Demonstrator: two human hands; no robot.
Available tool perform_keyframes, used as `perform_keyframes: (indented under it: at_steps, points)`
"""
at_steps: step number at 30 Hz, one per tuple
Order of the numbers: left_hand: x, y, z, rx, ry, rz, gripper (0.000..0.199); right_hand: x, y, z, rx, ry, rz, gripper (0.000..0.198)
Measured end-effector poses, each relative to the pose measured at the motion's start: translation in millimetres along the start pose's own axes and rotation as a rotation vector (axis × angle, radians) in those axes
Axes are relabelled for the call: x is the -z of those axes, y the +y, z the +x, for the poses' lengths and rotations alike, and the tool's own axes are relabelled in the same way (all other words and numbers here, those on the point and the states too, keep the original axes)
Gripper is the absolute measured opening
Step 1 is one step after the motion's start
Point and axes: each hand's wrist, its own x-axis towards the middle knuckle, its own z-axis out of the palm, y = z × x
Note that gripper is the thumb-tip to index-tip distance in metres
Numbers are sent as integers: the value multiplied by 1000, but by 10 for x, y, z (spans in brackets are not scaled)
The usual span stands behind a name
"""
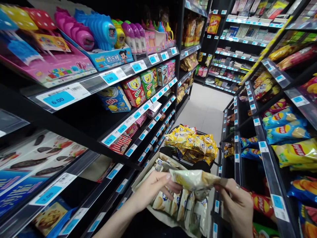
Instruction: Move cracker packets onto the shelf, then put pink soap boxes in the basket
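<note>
A pale, shiny snack packet [195, 179] is held level between my two hands, slightly blurred. My left hand [158, 186] has its thumb over the left end and its fingers beneath. With thumb and fingers closed, my right hand [236, 200] pinches the other end; a ring shows on one finger. Below the packet stands an open cardboard box [152, 213] with several white snack packets [162, 202] lined up in it. The held packet hides part of those. Just beyond the box, yellow snack packets [190, 140] are heaped in a dark crate or basket.
Shelves on the left hold boxed sweets [133, 91], toy-shaped candies [101, 31] and price labels [58, 99]. Bags of chips [294, 150] fill the right shelves close to my right hand. Between them a narrow aisle floor [201, 102] leads to more shelving [235, 62].
</note>
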Motion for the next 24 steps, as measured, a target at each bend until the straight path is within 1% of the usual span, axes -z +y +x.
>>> perform_keyframes:
  at_steps: [2, 3, 5, 7, 9, 12, 16, 19, 22, 23, 24]
  points:
    - [22, -24, 5, -3, 19, -36, 65, 50, -32, 12, 151, -27, -29, 29]
    - [31, -42, 11, -8, 55, -26, 63, 70, -49, 19, 216, -49, -28, 34]
    - [42, -74, 26, -45, 144, 28, 49, 99, -77, 30, 322, -78, -12, 41]
    - [44, -81, 39, -87, 206, 42, 33, 115, -97, 35, 366, -97, -19, 44]
    - [37, -56, 43, -105, 234, 1, 25, 121, -112, 34, 355, -123, -28, 39]
    - [10, 16, 36, -120, 272, -59, 23, 114, -143, 32, 295, -141, -5, 30]
    - [-29, 71, 18, -150, 295, -147, 36, 66, -184, 32, 221, -49, -17, 20]
    - [-38, 60, 8, -130, 311, -161, 46, 12, -185, 17, 163, -13, 0, 23]
    - [-33, 51, 4, -121, 328, -137, 55, -52, -158, -17, 85, 20, 42, 20]
    - [-30, 55, 3, -120, 321, -131, 55, -74, -147, -30, 48, 56, 64, 19]
    - [-27, 61, 4, -117, 310, -120, 51, -95, -136, -44, 5, 89, 94, 21]
